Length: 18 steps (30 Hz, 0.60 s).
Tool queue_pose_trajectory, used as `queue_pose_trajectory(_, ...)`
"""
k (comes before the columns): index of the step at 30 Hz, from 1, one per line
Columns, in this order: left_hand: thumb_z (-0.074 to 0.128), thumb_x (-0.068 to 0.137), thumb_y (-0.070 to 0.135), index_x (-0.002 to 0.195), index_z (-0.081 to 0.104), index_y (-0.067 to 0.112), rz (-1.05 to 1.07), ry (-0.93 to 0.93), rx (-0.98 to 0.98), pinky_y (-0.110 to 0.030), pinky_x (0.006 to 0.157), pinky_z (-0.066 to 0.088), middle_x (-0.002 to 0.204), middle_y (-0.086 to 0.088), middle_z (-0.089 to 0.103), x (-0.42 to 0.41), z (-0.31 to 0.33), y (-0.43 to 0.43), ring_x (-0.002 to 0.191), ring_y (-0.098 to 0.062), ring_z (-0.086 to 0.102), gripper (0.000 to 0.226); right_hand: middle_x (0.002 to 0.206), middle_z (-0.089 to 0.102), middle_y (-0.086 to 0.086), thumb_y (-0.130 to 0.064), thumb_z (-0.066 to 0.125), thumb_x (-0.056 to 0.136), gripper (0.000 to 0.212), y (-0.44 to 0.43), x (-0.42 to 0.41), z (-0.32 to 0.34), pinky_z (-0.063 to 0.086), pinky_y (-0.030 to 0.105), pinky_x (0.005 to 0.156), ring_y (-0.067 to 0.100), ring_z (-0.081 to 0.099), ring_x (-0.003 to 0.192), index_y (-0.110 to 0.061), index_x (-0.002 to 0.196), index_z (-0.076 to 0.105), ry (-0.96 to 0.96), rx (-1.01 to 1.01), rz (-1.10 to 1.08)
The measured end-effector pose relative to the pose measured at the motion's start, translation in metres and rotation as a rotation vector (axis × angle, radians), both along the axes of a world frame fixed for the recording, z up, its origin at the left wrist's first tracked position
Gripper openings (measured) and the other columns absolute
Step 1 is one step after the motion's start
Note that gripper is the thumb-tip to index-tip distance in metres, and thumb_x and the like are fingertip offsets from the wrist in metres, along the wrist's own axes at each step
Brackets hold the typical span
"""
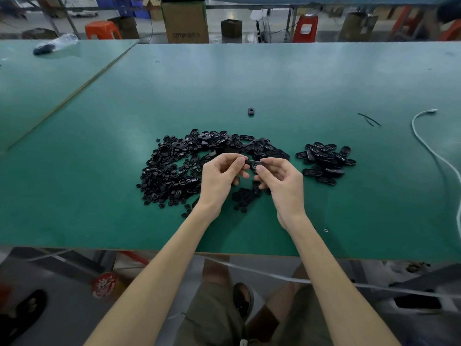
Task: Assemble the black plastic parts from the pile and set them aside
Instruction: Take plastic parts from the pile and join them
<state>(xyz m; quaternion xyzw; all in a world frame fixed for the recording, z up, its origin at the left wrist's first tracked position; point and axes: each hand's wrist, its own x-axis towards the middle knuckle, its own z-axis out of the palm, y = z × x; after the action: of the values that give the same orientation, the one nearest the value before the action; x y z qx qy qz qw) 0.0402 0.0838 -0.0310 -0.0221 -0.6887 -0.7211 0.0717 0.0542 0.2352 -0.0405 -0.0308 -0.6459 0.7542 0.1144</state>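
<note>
A big pile of loose black plastic parts (174, 168) lies on the green table (249, 78), small round pieces at its left and oval shells along its far side. A smaller heap of oval black parts (325, 161) sits apart to the right. Just above the pile's near edge, my left hand (222, 177) and my right hand (279, 177) meet. Between their fingertips both pinch one black oval part (254, 164), mostly hidden by the fingers. A few round pieces (243, 197) lie under the hands.
A single black part (251, 111) lies alone farther back. A white cable (429, 146) curves along the right side, with thin black strands (369, 119) near it. A plastic bag (56, 44) sits at the far left. Boxes and red stools stand beyond the table.
</note>
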Motion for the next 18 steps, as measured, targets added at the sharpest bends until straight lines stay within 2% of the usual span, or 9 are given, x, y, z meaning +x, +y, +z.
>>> queue_pose_trajectory(6,0.070,0.097,0.006,0.109,0.069,0.005,-0.027,0.065,-0.016,-0.025,0.066,0.055,0.092,-0.005,0.079,0.0016,-0.0049,-0.0002,0.082,-0.019,0.076,0.012,0.095,0.077,0.007,-0.003,0.076,0.093,0.016,0.0001,0.0002,-0.0002,0.057,0.024,0.064,0.019,0.077,0.081,-0.006,0.108,0.071,0.005,0.002,0.000)
queue_pose_trajectory(18,0.072,0.095,0.010,0.102,0.075,0.015,-0.004,0.091,-0.050,-0.024,0.065,0.053,0.092,-0.001,0.078,0.0018,-0.0066,-0.0005,0.077,-0.016,0.073,0.009,0.098,0.077,0.011,0.000,0.070,0.096,0.014,-0.0002,0.0003,0.0003,0.057,0.023,0.065,0.019,0.078,0.084,-0.007,0.109,0.072,-0.001,0.001,-0.011)
